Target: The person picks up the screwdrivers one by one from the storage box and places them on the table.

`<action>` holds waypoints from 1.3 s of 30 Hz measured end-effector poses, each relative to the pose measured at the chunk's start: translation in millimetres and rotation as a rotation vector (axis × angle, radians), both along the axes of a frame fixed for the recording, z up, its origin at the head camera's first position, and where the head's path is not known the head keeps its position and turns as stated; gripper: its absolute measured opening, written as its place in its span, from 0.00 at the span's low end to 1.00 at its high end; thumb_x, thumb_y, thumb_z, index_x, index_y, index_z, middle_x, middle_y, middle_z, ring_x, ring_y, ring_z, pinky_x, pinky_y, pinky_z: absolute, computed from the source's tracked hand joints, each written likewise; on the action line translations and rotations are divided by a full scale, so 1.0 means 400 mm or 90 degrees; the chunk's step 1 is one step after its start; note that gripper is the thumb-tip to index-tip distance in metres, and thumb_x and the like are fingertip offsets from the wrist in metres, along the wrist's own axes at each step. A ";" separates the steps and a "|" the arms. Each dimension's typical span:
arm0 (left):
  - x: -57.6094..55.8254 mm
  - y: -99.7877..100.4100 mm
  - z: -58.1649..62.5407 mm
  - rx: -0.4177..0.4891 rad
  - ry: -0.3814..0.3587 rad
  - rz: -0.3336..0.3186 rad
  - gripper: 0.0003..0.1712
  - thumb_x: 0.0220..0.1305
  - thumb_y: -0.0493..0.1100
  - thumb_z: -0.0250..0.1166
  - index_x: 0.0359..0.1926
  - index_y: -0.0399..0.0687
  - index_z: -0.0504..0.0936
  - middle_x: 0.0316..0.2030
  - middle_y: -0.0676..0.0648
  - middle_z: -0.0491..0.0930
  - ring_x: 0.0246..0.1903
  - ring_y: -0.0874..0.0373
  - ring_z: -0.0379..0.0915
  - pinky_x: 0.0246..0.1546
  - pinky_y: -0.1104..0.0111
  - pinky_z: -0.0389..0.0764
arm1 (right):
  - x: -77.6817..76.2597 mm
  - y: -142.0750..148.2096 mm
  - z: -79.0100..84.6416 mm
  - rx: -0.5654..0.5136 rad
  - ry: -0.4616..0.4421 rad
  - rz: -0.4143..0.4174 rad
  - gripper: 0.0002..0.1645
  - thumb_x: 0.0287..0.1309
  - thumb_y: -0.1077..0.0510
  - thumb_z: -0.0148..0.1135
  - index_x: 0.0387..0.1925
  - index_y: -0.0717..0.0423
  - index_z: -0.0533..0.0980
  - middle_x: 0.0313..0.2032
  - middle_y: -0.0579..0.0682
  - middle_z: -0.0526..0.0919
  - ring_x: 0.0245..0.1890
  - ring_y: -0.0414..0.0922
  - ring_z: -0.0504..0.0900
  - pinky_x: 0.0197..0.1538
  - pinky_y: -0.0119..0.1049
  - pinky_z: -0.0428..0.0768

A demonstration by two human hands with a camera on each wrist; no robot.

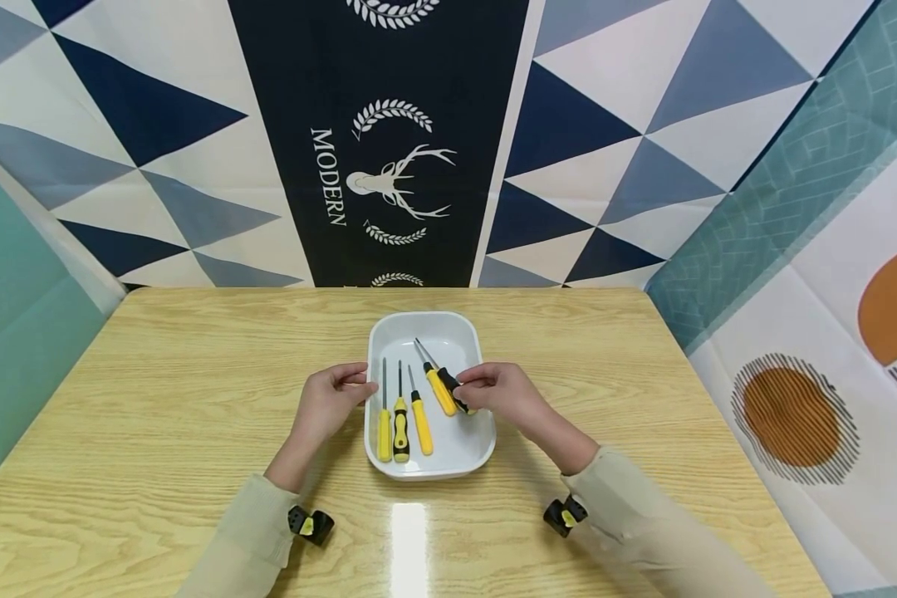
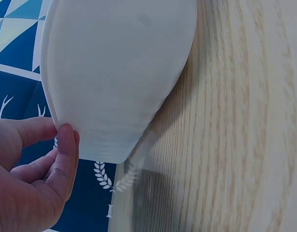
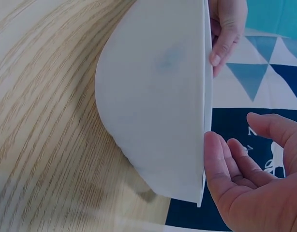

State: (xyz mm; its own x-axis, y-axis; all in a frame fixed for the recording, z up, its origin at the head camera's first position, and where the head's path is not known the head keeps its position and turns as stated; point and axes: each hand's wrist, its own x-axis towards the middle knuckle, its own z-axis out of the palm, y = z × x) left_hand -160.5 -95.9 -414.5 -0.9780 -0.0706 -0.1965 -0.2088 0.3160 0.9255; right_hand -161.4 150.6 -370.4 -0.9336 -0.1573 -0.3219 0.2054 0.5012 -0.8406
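Observation:
A white tray (image 1: 432, 469) stands on the table with several screwdrivers inside. Three lie side by side at its left: a yellow screwdriver (image 1: 384, 436), a black-and-yellow screwdriver (image 1: 400, 432) and a slim yellow-orange screwdriver (image 1: 422, 423). Right of them, a yellow-handled screwdriver (image 1: 441, 392) and a black-handled screwdriver (image 1: 451, 384) lie slanted together. My left hand (image 1: 334, 399) pinches the tray's left rim between thumb and fingers. Over the right rim, my right hand (image 1: 504, 393) is at the black handle; in the right wrist view its thumb and fingers (image 3: 214, 150) stand apart with nothing visible between them.
The wood-grain table (image 1: 232, 374) extends around the tray on all sides. Behind it hangs a patterned cloth (image 1: 389, 166) with triangles and a deer head. A cloth with brown circles (image 1: 792, 411) hangs at the right.

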 end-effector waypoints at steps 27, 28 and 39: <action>0.000 -0.002 -0.011 0.020 -0.001 0.003 0.22 0.59 0.39 0.66 0.55 0.40 0.77 0.45 0.40 0.80 0.34 0.62 0.79 0.42 0.64 0.85 | 0.005 -0.080 -0.029 -0.007 -0.053 -0.020 0.15 0.53 0.59 0.66 0.42 0.62 0.80 0.36 0.53 0.84 0.36 0.48 0.84 0.42 0.39 0.85; 0.000 -0.002 -0.011 0.020 -0.001 0.003 0.22 0.59 0.39 0.66 0.55 0.40 0.77 0.45 0.40 0.80 0.34 0.62 0.79 0.42 0.64 0.85 | 0.005 -0.082 -0.031 -0.007 -0.053 -0.020 0.15 0.53 0.59 0.66 0.42 0.62 0.80 0.36 0.53 0.84 0.35 0.47 0.84 0.42 0.39 0.85; 0.001 -0.001 -0.010 0.022 0.003 0.004 0.22 0.58 0.39 0.66 0.55 0.40 0.77 0.45 0.40 0.80 0.35 0.61 0.79 0.42 0.64 0.85 | 0.010 -0.103 -0.042 0.021 -0.063 -0.013 0.14 0.54 0.57 0.66 0.40 0.61 0.80 0.36 0.53 0.84 0.31 0.42 0.82 0.41 0.38 0.84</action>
State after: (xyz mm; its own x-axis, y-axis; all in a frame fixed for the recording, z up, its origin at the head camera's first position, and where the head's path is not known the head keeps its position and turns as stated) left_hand -160.0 -96.4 -418.6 -0.9785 -0.0705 -0.1937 -0.2058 0.2819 0.9371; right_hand -157.4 109.6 -387.0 -0.8999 -0.1264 -0.4174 0.2970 0.5231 -0.7989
